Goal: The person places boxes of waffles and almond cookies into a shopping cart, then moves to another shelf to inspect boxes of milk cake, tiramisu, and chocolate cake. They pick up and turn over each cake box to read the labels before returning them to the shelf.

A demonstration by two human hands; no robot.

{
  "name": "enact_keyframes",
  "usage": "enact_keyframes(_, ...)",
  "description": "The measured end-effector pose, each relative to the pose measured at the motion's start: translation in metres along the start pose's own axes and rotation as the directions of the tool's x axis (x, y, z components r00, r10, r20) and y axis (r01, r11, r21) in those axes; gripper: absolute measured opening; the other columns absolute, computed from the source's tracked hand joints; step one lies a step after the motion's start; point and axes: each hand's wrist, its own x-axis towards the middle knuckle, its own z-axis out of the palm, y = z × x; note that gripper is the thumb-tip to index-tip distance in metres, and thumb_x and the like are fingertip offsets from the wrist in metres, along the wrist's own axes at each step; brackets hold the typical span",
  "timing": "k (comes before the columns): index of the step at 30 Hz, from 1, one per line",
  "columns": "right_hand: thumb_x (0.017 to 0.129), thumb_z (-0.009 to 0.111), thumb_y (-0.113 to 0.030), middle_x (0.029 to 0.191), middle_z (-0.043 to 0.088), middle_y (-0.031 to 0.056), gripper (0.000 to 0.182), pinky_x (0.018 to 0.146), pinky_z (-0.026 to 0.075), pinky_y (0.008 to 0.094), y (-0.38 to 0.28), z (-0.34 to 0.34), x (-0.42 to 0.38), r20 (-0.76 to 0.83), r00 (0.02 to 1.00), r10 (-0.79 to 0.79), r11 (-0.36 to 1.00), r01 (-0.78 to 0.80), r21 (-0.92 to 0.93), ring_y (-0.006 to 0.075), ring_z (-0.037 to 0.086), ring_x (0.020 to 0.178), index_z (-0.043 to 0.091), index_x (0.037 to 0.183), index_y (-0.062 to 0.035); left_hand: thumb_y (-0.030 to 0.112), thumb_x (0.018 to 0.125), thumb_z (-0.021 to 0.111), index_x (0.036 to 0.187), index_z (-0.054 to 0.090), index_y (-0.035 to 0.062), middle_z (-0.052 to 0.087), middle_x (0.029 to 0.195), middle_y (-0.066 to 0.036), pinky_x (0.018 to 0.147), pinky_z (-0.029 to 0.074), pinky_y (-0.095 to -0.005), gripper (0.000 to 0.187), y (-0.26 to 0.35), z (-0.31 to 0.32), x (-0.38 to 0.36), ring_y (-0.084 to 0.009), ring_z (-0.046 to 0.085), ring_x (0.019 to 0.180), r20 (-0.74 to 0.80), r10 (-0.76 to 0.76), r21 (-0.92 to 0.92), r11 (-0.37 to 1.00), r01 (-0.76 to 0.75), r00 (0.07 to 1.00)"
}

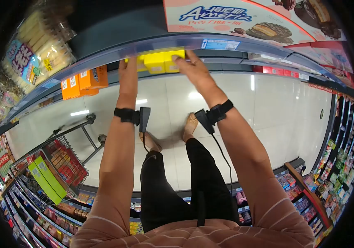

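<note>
Several yellow boxes (157, 64) stand side by side on a lower shelf, just under the edge of the shelf above. My left hand (128, 74) is at their left end, with yellow showing between its thumb and fingers; the fingertips are partly hidden by the upper shelf's edge. At the right end, my right hand (194, 71) has its thumb on the front of a box and its fingers along the side. Each wrist wears a black strap with a small device and a cable.
Orange boxes (85, 84) stand left of my left hand, and red boxes (279, 72) farther right. Above are a large Ameria carton (226, 20) and bagged snacks (34, 53). A shopping cart (84, 163) with green boxes (46, 180) is at left. Stocked shelves lie behind me.
</note>
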Motion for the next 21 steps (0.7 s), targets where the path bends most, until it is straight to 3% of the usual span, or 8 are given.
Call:
enact_keyframes(2,0.093,0.067,-0.035,0.126,0.062,0.0087,0.061,0.093,0.047,0.0308,0.007,0.026,-0.005,0.056,0.998,0.002,1.0,-0.003,0.022,0.0187,0.058,0.105,0.047,0.147,-0.013,0.049,0.095,0.061,0.143,0.049,0.0041,0.052,0.137,-0.011,0.108,0.034,-0.0355,0.067,-0.005,-0.028,-0.007,-0.0231,0.048,0.125,-0.037,-0.027,-0.031,0.999,0.026,0.999)
enact_keyframes(5,0.093,0.068,-0.033,0.125,0.062,0.0084,0.064,0.095,0.047,0.0305,0.012,0.059,-0.006,0.07,0.998,-0.001,0.999,-0.002,0.053,0.0182,0.058,0.106,0.044,0.15,-0.0146,0.053,0.095,0.057,0.151,0.039,0.001,0.049,0.143,-0.016,0.112,0.031,-0.0367,0.078,-0.01,-0.057,-0.015,-0.0285,0.045,0.13,-0.115,-0.03,0.04,0.999,0.035,0.993)
enact_keyframes(6,0.094,0.067,-0.03,0.127,0.062,0.0091,0.066,0.098,0.046,0.0314,0.0,0.067,-0.011,0.091,0.996,0.016,1.0,-0.016,0.0,0.0186,0.058,0.108,0.041,0.152,-0.0132,0.057,0.095,0.056,0.147,0.041,-0.0021,0.052,0.14,-0.018,0.11,0.033,-0.0377,0.08,-0.026,-0.069,-0.009,-0.0303,0.047,0.128,-0.13,0.049,0.007,0.999,-0.049,0.99)
enact_keyframes(9,0.094,0.067,-0.03,0.129,0.061,0.0101,0.069,0.1,0.045,0.0321,0.024,0.091,-0.001,0.14,0.988,-0.061,0.998,0.062,-0.001,0.02,0.058,0.108,0.036,0.154,-0.0127,0.053,0.097,0.056,0.142,0.043,-0.0048,0.053,0.137,-0.019,0.107,0.036,-0.0376,0.075,-0.028,-0.086,-0.01,-0.0314,0.05,0.124,-0.251,-0.01,0.077,0.997,0.03,0.968)
enact_keyframes(13,0.093,0.063,-0.036,0.146,0.048,0.0258,0.075,0.111,0.039,0.0387,0.03,0.102,0.006,0.176,0.982,0.064,0.988,-0.037,-0.151,0.0383,0.048,0.135,0.033,0.152,-0.0018,0.046,0.1,0.055,0.142,0.041,-0.0035,0.053,0.131,-0.016,0.104,0.036,-0.0348,0.066,-0.034,-0.099,-0.014,-0.026,0.049,0.118,-0.212,0.082,0.137,0.989,-0.054,0.974)
enact_keyframes(15,0.093,0.063,-0.038,0.146,0.047,0.0272,0.078,0.111,0.039,0.0371,0.018,0.092,-0.002,0.189,0.979,0.071,0.982,-0.036,-0.184,0.0369,0.049,0.134,0.031,0.153,-0.0001,0.045,0.102,0.053,0.135,0.046,-0.0061,0.056,0.127,-0.017,0.102,0.037,-0.0348,0.061,-0.033,-0.101,-0.027,-0.0261,0.051,0.115,-0.231,0.033,0.259,0.965,0.029,0.972)
enact_keyframes(18,0.092,0.064,-0.043,0.146,0.047,0.0283,0.083,0.109,0.04,0.0353,0.013,0.067,-0.018,0.176,0.981,0.085,0.983,-0.054,-0.173,0.0347,0.052,0.13,0.03,0.153,0.0012,0.043,0.102,0.052,0.123,0.052,-0.0067,0.058,0.118,-0.015,0.097,0.041,-0.0356,0.054,-0.042,-0.099,-0.043,-0.0256,0.053,0.108,-0.24,0.193,0.235,0.962,-0.136,0.951)
enact_keyframes(21,0.091,0.066,-0.045,0.142,0.051,0.0263,0.084,0.103,0.045,0.035,0.036,0.017,-0.046,0.117,0.975,0.188,0.982,-0.183,-0.056,0.031,0.057,0.121,0.031,0.152,0.002,0.045,0.1,0.053,0.115,0.055,-0.0011,0.057,0.1,-0.007,0.079,0.045,-0.0338,0.048,-0.064,-0.112,-0.068,-0.0186,0.053,0.092,-0.266,0.024,0.277,0.959,0.053,0.964)
